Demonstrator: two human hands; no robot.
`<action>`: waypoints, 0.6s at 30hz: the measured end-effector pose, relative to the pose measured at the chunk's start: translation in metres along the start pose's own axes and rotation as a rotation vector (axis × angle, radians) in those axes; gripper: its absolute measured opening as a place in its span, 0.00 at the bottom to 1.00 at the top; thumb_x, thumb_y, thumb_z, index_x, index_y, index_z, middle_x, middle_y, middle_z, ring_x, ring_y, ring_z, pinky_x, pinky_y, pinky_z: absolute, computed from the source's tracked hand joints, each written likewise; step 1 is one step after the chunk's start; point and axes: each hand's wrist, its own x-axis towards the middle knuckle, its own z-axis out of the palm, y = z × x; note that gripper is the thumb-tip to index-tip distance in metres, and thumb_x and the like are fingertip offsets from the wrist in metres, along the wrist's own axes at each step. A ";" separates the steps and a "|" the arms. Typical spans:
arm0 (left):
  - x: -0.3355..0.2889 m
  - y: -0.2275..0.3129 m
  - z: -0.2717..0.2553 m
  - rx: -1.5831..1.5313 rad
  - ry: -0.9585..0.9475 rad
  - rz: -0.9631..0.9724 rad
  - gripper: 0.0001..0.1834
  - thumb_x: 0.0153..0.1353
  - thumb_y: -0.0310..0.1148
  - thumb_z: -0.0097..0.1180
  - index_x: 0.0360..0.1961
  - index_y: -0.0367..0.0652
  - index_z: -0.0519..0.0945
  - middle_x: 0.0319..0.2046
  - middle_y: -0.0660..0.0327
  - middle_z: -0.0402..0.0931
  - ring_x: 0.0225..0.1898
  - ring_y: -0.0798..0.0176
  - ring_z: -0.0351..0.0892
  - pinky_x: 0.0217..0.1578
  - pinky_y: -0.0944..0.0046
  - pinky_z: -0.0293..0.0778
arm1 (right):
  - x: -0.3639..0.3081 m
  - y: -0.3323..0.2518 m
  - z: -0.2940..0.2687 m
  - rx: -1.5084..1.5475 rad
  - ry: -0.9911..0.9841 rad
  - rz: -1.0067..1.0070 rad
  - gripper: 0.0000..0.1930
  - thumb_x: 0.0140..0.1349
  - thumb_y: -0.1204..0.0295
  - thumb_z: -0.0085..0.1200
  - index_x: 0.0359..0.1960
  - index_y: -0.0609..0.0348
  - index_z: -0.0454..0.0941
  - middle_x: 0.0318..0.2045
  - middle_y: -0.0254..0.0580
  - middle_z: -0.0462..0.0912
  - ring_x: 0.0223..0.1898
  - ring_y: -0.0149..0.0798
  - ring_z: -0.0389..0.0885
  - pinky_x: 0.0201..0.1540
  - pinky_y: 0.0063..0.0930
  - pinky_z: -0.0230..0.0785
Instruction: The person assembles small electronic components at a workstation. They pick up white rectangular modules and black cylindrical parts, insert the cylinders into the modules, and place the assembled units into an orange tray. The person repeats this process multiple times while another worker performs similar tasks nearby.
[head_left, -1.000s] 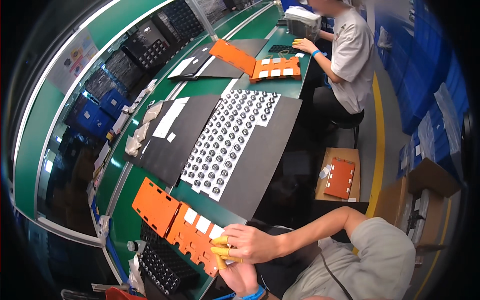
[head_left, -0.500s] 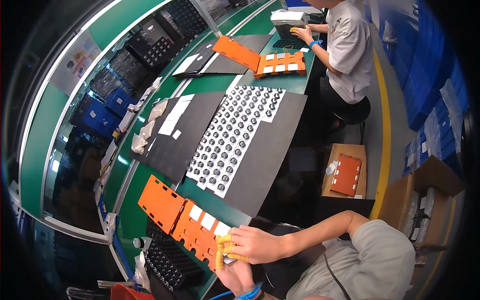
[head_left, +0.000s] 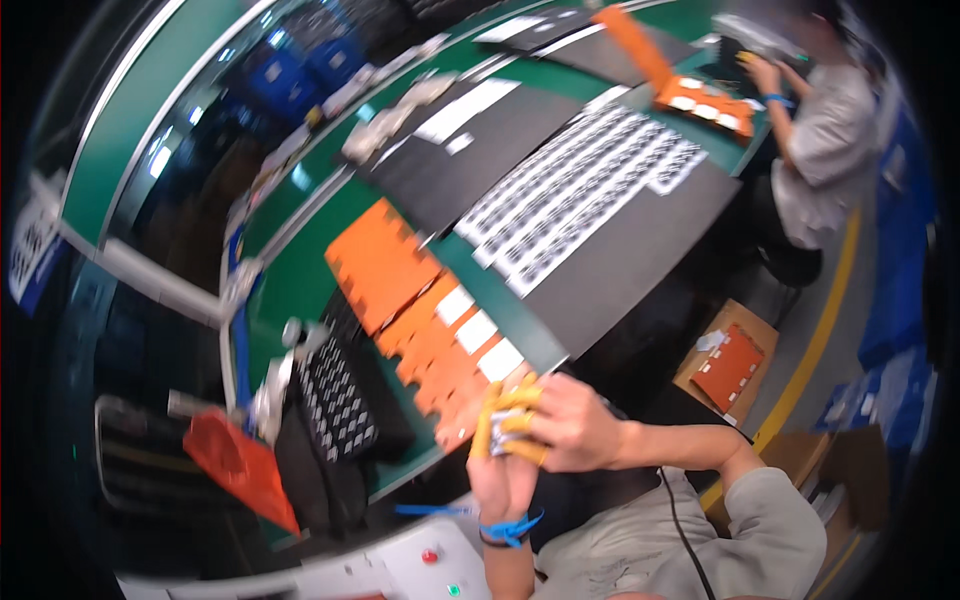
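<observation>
My left hand (head_left: 503, 485) is raised with a blue band at its wrist, its fingers closed round a small silvery-white piece (head_left: 502, 432). From the right, my right hand (head_left: 575, 425) grips the same piece with bent fingers. Yellow finger covers sit on fingers of both hands. Motion blur and the fingers hide the piece's exact kind. Just beyond the hands lies an orange notched fixture (head_left: 418, 345) with white rectangular pads (head_left: 477, 332) along its right side. Its flat orange panel (head_left: 380, 262) is folded out to the far left.
A black tray (head_left: 385, 415) of small parts stands left of the fixture, near a red-orange bag (head_left: 235, 462). White strips (head_left: 590, 190) with rows of black round parts lie on a dark mat (head_left: 640, 250). A white machine (head_left: 390, 560) is at the lower edge. A co-worker (head_left: 825, 150) sits far right.
The view has turned toward the left, so the table has shifted rightward and the white machine has come in. Both hands stay together on the small piece, now slightly clear of the fixture.
</observation>
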 end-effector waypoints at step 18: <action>-0.073 0.044 -0.098 -0.425 0.072 0.116 0.16 0.67 0.39 0.50 0.49 0.38 0.78 0.47 0.54 0.77 0.32 0.61 0.63 0.32 0.64 0.62 | 0.112 -0.023 0.154 0.315 -0.275 0.061 0.12 0.59 0.69 0.63 0.42 0.60 0.81 0.39 0.42 0.80 0.45 0.46 0.77 0.47 0.40 0.70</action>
